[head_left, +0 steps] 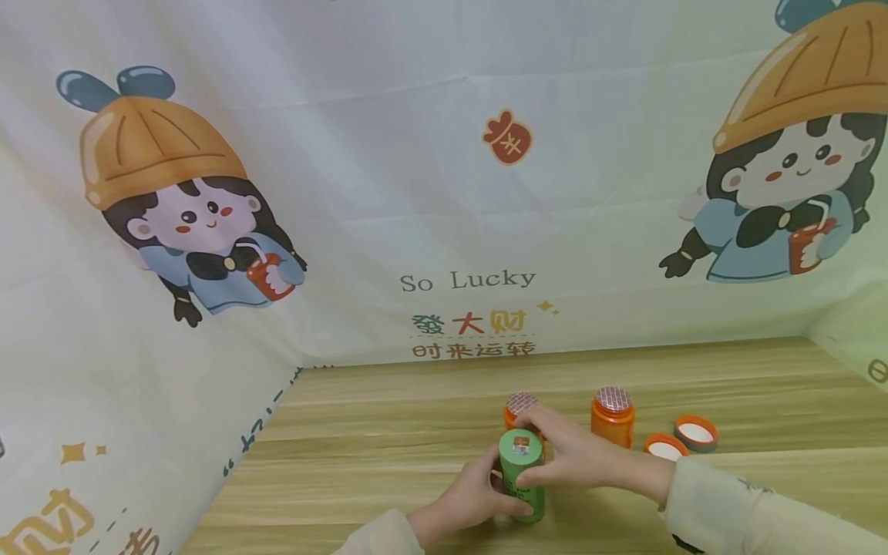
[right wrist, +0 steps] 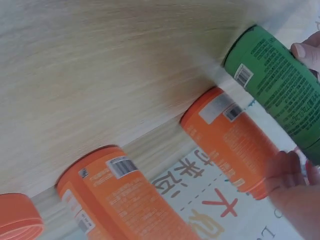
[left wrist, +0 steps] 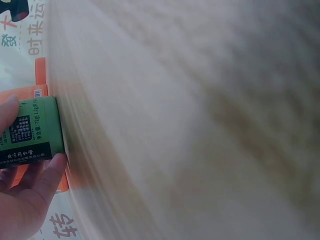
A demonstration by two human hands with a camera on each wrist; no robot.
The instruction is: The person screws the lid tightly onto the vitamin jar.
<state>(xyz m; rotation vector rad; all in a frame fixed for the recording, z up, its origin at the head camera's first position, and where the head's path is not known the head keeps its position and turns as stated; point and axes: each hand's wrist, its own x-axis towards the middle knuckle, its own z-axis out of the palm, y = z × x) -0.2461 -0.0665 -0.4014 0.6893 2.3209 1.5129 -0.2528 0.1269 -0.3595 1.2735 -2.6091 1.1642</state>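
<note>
A green canister with a small sticker on its top stands on the table, and both hands are on it. My left hand grips its lower body from the left, thumb in front. In the left wrist view, dark print shows on the canister's label between thumb and fingers. From the right, my right hand holds the upper end, with its thumb on the near side and its fingers behind the top. Just behind stands an orange bottle with a patterned seal over its mouth, partly hidden by the right hand.
Another orange bottle with the same sort of seal stands to the right. Two orange caps, one farther right and one nearer, lie with white insides up. A printed cloth borders the wooden table.
</note>
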